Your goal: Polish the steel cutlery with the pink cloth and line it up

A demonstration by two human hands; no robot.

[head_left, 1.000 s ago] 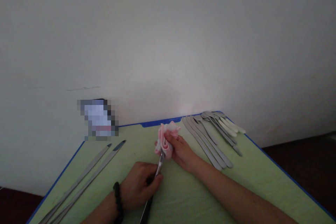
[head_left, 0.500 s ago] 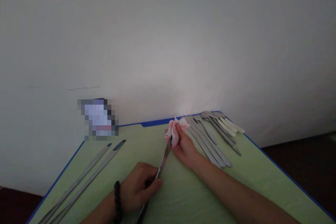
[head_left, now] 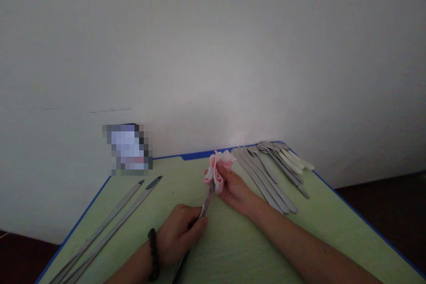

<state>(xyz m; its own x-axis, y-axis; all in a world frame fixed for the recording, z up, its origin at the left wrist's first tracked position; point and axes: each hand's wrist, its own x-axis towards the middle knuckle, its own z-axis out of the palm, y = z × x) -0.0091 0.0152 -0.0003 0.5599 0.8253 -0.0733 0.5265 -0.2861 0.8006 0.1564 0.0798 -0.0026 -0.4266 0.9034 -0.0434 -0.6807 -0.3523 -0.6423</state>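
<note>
While the left grip [head_left: 179, 233] holds a utensil [head_left: 205, 204], right grip [head_left: 235, 191] clasping cloth [head_left: 213, 173] (partly pink), around its end.

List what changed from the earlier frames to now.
The right hand and the pink-and-white cloth slid outward along the metal utensil, away from the left hand, then partway back. The view shifted slightly. Nothing newly grasped or released. Unchanged: left hand's hold on the utensil, two knives at left, cutlery at right.

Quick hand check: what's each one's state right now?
Left hand: closed, holding the metal utensil.
Right hand: closed, holding the pink-and-white cloth around the utensil's far end.
</note>
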